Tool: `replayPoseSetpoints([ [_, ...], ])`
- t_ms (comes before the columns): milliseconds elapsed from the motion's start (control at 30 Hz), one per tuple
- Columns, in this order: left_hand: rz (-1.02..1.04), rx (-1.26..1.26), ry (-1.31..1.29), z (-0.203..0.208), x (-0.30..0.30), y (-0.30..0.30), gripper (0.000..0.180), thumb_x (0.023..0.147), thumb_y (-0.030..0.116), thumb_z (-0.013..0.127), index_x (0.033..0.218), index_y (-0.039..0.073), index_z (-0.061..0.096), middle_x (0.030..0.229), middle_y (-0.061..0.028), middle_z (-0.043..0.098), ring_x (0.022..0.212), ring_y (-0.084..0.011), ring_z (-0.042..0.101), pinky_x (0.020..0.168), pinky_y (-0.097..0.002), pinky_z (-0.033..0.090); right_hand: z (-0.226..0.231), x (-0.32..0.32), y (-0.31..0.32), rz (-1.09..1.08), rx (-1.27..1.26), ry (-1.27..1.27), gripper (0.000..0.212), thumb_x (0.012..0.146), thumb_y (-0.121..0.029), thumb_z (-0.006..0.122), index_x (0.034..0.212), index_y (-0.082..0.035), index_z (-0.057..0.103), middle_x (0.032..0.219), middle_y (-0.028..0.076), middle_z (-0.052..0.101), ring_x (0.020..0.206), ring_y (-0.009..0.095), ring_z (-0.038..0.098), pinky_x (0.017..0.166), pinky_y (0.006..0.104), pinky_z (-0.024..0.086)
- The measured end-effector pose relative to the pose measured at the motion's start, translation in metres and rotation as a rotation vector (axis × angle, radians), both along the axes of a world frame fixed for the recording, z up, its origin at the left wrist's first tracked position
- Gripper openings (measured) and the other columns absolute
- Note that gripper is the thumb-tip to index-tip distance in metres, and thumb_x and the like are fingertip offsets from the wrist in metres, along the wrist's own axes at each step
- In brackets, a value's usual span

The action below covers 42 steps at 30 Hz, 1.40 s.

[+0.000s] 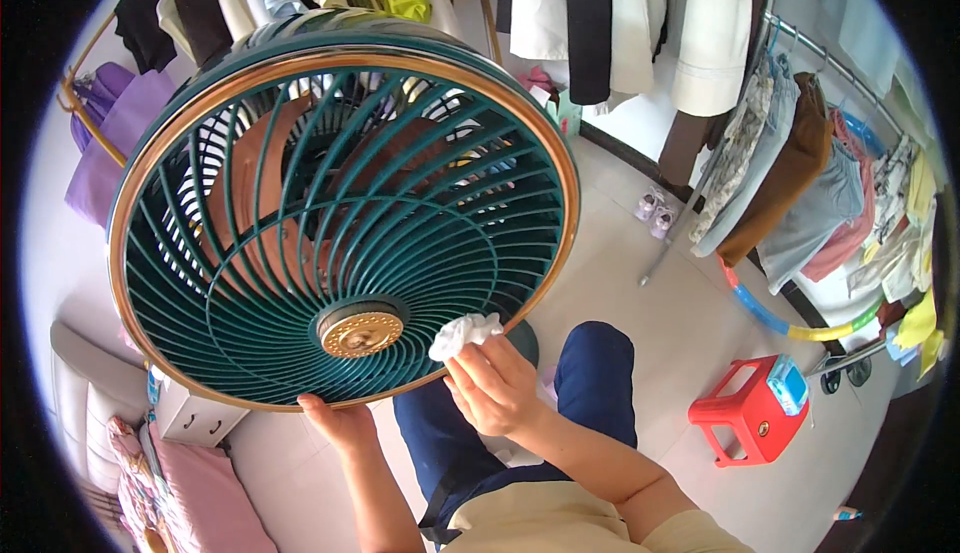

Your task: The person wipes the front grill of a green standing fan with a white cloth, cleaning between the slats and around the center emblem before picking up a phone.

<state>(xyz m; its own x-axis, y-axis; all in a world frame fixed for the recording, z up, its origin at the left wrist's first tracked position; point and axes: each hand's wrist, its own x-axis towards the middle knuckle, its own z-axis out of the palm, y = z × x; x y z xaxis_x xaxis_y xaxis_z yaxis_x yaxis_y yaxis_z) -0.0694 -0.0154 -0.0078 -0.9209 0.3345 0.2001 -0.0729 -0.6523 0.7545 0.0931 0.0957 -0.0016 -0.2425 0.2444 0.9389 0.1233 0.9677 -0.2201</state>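
A large electric fan (365,203) with a dark green grille, a copper-coloured rim, brown blades and a gold hub cap (360,331) fills the upper left, its face tilted toward me. My left hand (338,421) grips the lower edge of its rim, thumb at the front and fingers hidden behind. In my right hand (497,385) is a crumpled white cloth or tissue (466,335), pinched between the fingertips against the grille near the lower right rim. My legs in dark blue trousers (592,378) show below the fan.
Clothes hang on a rack (210,8) behind the fan and on a metal rail (840,68) at right. A red plastic stool (735,431) bears a blue packet (788,385). Nearby are a multicoloured hoop (765,318) and small shoes (655,213). A pink-covered bed (205,483) stands at lower left.
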Motion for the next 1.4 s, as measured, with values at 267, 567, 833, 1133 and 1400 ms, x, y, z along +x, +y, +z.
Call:
replayPoseSetpoints([
  [267,0.044,-0.010,-0.003,0.004,0.008,0.006,0.078,0.078,0.055,0.059,0.130,0.001,0.036,0.130,-0.0094,0.045,0.118,-0.0245,0.045,0.100,-0.0390,0.038,0.013,-0.009,0.009,0.011,0.012,-0.007,0.036,0.079,-0.023,0.063,0.112,-0.008,0.063,0.125,0.002,0.049,0.115,0.022,0.046,0.096,0.0403,0.039],
  [567,0.026,-0.028,0.018,0.003,0.012,0.007,0.085,0.071,0.056,0.066,0.130,0.002,0.036,0.130,-0.0075,0.044,0.118,-0.0232,0.044,0.101,-0.0386,0.037,-0.025,-0.010,0.002,0.006,0.034,-0.083,0.033,0.073,-0.024,0.068,0.097,-0.002,0.064,0.109,0.013,0.052,0.095,0.032,0.055,0.086,0.0474,0.042],
  [833,0.004,-0.033,0.089,0.003,0.006,0.004,0.076,0.081,0.057,0.053,0.131,0.002,0.036,0.131,-0.0096,0.044,0.119,-0.0247,0.044,0.100,-0.0400,0.037,0.017,-0.017,0.010,0.003,0.111,0.002,0.035,0.073,-0.028,0.068,0.096,-0.003,0.064,0.112,0.010,0.052,0.093,0.027,0.055,0.083,0.0435,0.042],
  [1133,0.082,-0.024,-0.013,0.011,0.004,0.011,0.075,0.080,0.059,0.052,0.128,0.002,0.039,0.128,-0.0122,0.046,0.116,-0.0274,0.047,0.095,-0.0420,0.042,-0.028,-0.021,-0.009,0.055,0.037,-0.058,0.040,0.084,-0.030,0.058,0.117,-0.007,0.058,0.126,0.004,0.048,0.117,0.018,0.046,0.103,0.0400,0.030],
  [1400,0.002,0.005,0.004,0.013,0.004,0.007,0.067,0.085,0.055,0.046,0.127,0.003,0.041,0.126,-0.0123,0.048,0.113,-0.0273,0.049,0.095,-0.0416,0.043,0.021,-0.024,0.005,0.058,0.050,0.014,0.049,0.086,-0.029,0.054,0.128,-0.003,0.047,0.129,0.007,0.046,0.118,0.020,0.046,0.103,0.0392,0.030],
])
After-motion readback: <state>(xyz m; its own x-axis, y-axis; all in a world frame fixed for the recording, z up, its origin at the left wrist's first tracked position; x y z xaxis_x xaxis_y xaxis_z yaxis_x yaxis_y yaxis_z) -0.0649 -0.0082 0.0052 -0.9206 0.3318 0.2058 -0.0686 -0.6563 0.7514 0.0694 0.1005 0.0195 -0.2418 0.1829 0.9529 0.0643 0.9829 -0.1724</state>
